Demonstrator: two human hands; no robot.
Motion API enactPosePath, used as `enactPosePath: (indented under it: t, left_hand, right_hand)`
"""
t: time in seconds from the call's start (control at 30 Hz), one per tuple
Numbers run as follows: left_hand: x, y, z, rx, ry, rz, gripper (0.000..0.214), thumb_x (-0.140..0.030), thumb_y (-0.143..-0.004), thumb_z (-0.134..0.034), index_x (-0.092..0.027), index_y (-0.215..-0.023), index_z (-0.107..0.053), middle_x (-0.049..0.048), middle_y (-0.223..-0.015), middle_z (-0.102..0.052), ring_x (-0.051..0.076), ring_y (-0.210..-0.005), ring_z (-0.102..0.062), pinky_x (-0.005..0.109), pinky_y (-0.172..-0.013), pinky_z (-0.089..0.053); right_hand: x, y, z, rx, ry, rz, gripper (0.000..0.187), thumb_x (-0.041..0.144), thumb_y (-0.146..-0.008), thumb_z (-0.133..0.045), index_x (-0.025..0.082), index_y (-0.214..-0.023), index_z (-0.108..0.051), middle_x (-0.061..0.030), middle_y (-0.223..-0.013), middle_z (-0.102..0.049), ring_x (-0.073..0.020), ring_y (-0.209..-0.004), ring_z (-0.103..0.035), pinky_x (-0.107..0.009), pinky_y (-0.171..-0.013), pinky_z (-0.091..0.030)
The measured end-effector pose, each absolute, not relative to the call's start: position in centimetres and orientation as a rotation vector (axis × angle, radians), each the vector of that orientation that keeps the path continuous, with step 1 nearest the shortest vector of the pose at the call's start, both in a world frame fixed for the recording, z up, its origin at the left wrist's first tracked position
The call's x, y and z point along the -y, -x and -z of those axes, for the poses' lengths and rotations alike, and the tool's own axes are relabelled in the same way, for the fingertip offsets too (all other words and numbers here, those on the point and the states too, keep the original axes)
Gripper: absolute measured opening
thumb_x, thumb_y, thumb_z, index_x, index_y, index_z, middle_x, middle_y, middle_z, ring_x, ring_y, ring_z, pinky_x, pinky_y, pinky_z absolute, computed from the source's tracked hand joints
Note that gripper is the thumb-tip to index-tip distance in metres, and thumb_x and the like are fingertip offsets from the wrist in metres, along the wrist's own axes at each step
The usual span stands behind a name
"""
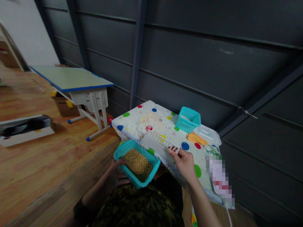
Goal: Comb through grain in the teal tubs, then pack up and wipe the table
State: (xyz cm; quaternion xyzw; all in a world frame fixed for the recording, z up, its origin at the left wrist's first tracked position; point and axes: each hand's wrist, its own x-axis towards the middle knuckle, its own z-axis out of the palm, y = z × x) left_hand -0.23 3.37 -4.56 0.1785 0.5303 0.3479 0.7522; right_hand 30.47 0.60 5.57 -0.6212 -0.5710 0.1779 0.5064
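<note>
Two teal tubs are in view: the bean tub [131, 178] and the far tub [188, 119]. There is one white slotted tray [159, 143], one clear lid [208, 133] and one orange piece [196, 138]. Two hands show, the left hand [115, 176] and the right hand [186, 164]. There are two surfaces: the dotted surface [142, 121] and the blue-edged surface [71, 78]. One cardboard box [65, 107] is also visible.

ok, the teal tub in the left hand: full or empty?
Partly full. Tan beans cover the floor of the teal tub, below its rim. The left hand grips its edge.

Camouflage clothing [139, 206], dark left sleeve [79, 210]
</note>
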Motion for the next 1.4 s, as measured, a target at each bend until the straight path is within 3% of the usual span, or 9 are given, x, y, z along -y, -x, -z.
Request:
enactPosePath:
  t: [0.13,0.27,0.4,0.6,0.77,0.9,1.13,1.4]
  left_hand:
    - [-3.3,0.4,4.8,-1.124,-0.420,-0.775,0.094,-0.057,-0.057,-0.100,-0.033,-0.131,-0.048,0.0026,-0.092,-0.074,0.040,-0.098,-0.084,0.049,-0.084,-0.067]
    - [-3.1,0.4,4.8,-1.114,-0.443,-0.778,0.102,-0.062,-0.054,-0.100,-0.033,-0.137,-0.047,0.0028,-0.093,-0.074,0.041,-0.095,-0.083,0.052,-0.086,-0.067]
    - [-3.0,0.3,4.6,-1.131,-0.462,-0.790,0.096,-0.063,-0.055,-0.096,-0.033,-0.132,-0.048,-0.0006,-0.083,-0.070,0.039,-0.089,-0.083,0.048,-0.084,-0.067]
    - [-3.0,0.2,4.5,-1.142,-0.444,-0.785,0.084,-0.056,-0.065,-0.092,-0.032,-0.133,-0.048,0.0007,-0.082,-0.070,0.038,-0.086,-0.083,0.046,-0.078,-0.066]
    - [-3.1,0.5,4.6,-1.128,-0.448,-0.787,0.084,-0.053,-0.069,-0.091,-0.033,-0.138,-0.049,0.0016,-0.086,-0.072,0.039,-0.091,-0.083,0.049,-0.084,-0.067]
    - [-3.1,0.1,4.7,-1.161,-0.437,-0.794,0.088,-0.054,-0.068,-0.090,-0.034,-0.143,-0.049,0.0031,-0.089,-0.073,0.042,-0.099,-0.083,0.052,-0.088,-0.067]
    - [-3.2,-0.3,3.7,-1.190,-0.418,-0.765,0.082,-0.052,-0.063,-0.088,-0.032,-0.133,-0.049,0.0036,-0.089,-0.073,0.041,-0.094,-0.084,0.050,-0.083,-0.067]
    - [-3.3,0.2,4.7,-1.167,-0.428,-0.759,0.092,-0.052,-0.062,-0.095,-0.034,-0.138,-0.046,0.0038,-0.094,-0.073,0.041,-0.095,-0.084,0.049,-0.084,-0.066]
  right_hand:
    - [-1.5,-30.3,-5.2,1.285,1.495,-0.329,0.049,0.066,-0.086,-0.076,0.020,-0.077,-0.087,-0.0085,-0.074,-0.081,-0.0253,-0.066,-0.064,-0.034,-0.062,-0.051]
    - [-2.4,-30.2,-4.6,1.277,1.499,-0.336,0.053,0.070,-0.087,-0.076,0.019,-0.076,-0.087,-0.0091,-0.072,-0.080,-0.0251,-0.064,-0.064,-0.033,-0.059,-0.049]
    - [-2.4,-30.0,-4.1,1.290,1.511,-0.378,0.053,0.069,-0.088,-0.074,0.019,-0.079,-0.087,-0.0102,-0.078,-0.082,-0.0264,-0.069,-0.067,-0.034,-0.061,-0.051]
    - [-2.1,-29.9,-4.1,1.307,1.532,-0.377,0.054,0.069,-0.089,-0.072,0.019,-0.071,-0.082,-0.0092,-0.071,-0.078,-0.0262,-0.069,-0.064,-0.033,-0.060,-0.048]
    - [-1.8,-30.2,-4.3,1.320,1.535,-0.363,0.054,0.069,-0.088,-0.073,0.019,-0.069,-0.081,-0.0066,-0.067,-0.074,-0.0228,-0.063,-0.059,-0.031,-0.057,-0.046]
    - [-1.2,-30.1,-4.5,1.304,1.560,-0.345,0.054,0.068,-0.086,-0.074,0.020,-0.063,-0.077,-0.0045,-0.060,-0.067,-0.0207,-0.059,-0.055,-0.030,-0.054,-0.041]
    - [-0.2,-29.6,-5.0,1.352,1.530,-0.422,0.048,0.064,-0.088,-0.073,0.020,-0.071,-0.083,-0.0055,-0.066,-0.073,-0.0229,-0.062,-0.059,-0.032,-0.056,-0.045]
    - [-1.1,-28.9,-5.1,1.285,1.522,-0.335,0.048,0.064,-0.090,-0.073,0.020,-0.079,-0.088,-0.0083,-0.073,-0.080,-0.0251,-0.065,-0.064,-0.033,-0.059,-0.049]
